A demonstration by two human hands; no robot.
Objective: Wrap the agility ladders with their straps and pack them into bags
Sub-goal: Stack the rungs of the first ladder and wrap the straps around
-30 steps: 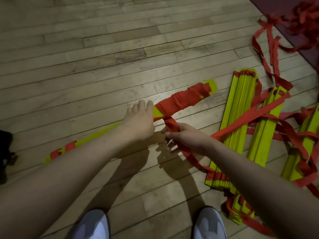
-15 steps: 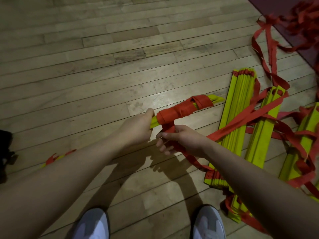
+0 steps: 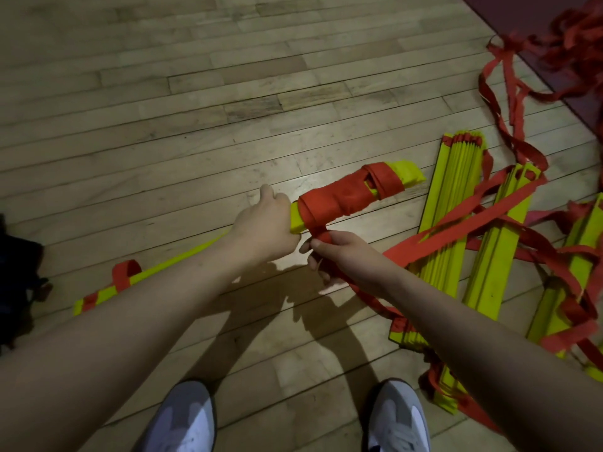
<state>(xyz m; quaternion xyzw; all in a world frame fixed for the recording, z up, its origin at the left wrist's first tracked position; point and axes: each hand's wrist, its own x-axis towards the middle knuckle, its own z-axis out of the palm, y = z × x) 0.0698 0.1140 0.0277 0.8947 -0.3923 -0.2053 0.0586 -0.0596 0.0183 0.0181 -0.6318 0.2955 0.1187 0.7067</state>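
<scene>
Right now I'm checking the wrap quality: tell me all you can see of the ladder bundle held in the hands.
The ladder bundle is a stack of flat yellow rungs, plastic by the look, lying aslant above the wood floor. Red strap winds around its right part, a yellow tip showing past it. The left hand grips the middle; the right hand pinches the strap just below. Its left end shows red bands.

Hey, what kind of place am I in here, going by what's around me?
Probably a gym or sports hall. The floor is pale hardwood floorboards, a dark red mat lies at the far right edge, and yellow agility ladders with red straps lie on the boards.
</scene>
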